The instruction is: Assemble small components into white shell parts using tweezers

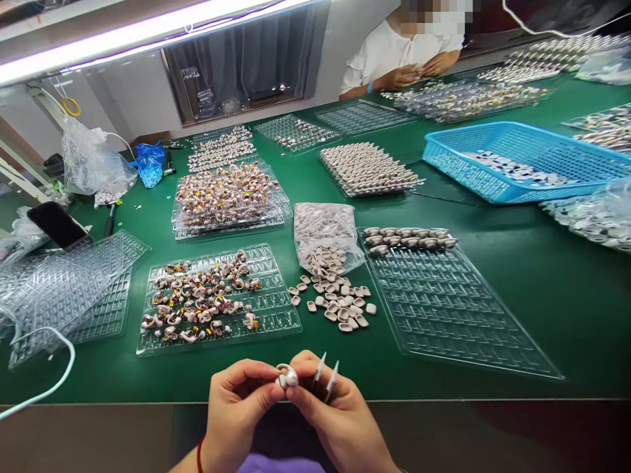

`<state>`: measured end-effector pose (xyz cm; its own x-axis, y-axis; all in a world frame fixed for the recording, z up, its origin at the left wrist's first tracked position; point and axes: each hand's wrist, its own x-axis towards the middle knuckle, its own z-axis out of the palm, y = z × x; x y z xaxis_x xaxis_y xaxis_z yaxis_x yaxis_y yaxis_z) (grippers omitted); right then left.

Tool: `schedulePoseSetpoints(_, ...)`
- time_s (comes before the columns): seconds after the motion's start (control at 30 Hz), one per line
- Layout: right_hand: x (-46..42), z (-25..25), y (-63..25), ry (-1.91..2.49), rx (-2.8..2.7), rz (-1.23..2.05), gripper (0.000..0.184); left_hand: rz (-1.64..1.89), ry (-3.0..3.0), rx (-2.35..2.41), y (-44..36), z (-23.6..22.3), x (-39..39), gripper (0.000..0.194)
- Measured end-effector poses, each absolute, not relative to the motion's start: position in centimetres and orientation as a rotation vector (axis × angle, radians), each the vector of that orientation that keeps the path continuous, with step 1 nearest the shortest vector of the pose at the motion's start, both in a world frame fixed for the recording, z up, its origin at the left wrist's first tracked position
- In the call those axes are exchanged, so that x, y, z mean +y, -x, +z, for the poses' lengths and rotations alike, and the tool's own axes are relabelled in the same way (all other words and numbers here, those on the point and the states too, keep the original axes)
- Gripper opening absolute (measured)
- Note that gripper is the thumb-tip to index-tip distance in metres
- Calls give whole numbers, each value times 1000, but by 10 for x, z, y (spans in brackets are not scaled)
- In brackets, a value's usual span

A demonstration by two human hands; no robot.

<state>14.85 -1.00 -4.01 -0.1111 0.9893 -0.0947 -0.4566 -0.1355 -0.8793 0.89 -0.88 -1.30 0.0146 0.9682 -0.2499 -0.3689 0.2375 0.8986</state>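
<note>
Our left hand [241, 401] and right hand [335, 407] together pinch one small part [286, 377]. We are at the near edge of the bench [345, 368].

- Assembly workshop, one: you are working at its green bench [557, 282].
- Clear moulded trays [458, 315], several: are holding small parts [221, 190] before you.
- Tube light [123, 36], one: is glowing overhead.
- Co-worker [382, 56], one: is working across from you.

You are holding your left hand [239, 404] and right hand [342, 414] close together, low in the head view. The left thumb and forefinger are pinching from one side, while the right thumb is pressing in from the other. Your other fingers are curling inward.
</note>
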Motion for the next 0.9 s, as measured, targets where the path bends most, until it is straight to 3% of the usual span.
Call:
schedulePoseSetpoints(0.2, -10, -42, -154, 922, -916, 1539, 13, 1238, -792, 1084, -9, -13, -9, 13)
schedulePoseSetpoints(0.53, -6, -27, -159, 985, -1035, 1555, 29, 1286, -857, 1073, -8, -17, -13, 15)
schedulePoseSetpoints(0.9, 0, -20, -162, 986, -1081, 1369, 13, 1263, -956, 1019, -12, -8, -4, 9)
